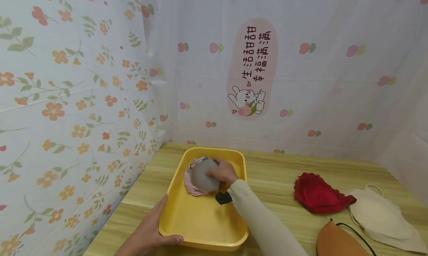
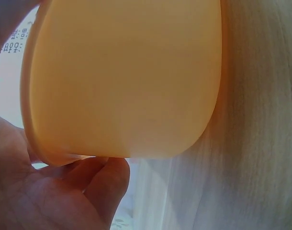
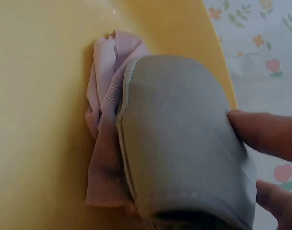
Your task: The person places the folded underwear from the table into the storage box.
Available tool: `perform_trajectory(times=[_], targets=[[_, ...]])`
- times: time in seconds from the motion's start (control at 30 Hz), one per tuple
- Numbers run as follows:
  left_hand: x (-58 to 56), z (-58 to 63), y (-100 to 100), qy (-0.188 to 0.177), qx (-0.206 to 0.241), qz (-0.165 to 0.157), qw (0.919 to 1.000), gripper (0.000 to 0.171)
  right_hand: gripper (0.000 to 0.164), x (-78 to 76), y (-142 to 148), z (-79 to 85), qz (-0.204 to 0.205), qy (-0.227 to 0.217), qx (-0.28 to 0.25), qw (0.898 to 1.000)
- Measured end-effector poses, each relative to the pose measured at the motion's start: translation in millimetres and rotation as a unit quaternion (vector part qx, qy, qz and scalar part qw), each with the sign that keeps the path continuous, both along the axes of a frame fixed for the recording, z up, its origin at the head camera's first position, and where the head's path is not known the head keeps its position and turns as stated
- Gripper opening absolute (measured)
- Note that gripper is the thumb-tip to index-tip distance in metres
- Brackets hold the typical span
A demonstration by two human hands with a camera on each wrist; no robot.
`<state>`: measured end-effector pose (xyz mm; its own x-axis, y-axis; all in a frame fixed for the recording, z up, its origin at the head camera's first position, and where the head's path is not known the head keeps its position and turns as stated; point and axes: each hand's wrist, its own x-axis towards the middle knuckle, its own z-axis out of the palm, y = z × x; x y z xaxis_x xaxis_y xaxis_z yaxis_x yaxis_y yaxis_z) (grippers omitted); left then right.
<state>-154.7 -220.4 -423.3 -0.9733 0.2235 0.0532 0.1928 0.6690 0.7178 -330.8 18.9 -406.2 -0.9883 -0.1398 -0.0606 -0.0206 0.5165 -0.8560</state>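
My right hand reaches into a yellow plastic tub and grips a folded grey bra by its right side. The right wrist view shows the thumb and fingers at one edge of the smooth, rounded cup. Beneath it, a crumpled pink garment lies against the tub's floor and sticks out at the side. My left hand holds the tub's near left corner, the thumb over the front rim. In the left wrist view, its fingers are bent against the tub's outer wall.
On the wooden table to the right lie a red lace-edged bra, a cream bra with thin straps and an orange-brown bra with a black strap. Patterned cloth hangs behind and to the left.
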Motion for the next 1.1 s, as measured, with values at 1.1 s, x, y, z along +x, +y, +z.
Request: perform_trajectory(times=[1.1], targets=[[-0.1,-2.0,0,0.024,-0.006,-0.005,0.9997,0.119,0.058,-0.8,22,7.9,0.017,-0.004,0.079,0.997]])
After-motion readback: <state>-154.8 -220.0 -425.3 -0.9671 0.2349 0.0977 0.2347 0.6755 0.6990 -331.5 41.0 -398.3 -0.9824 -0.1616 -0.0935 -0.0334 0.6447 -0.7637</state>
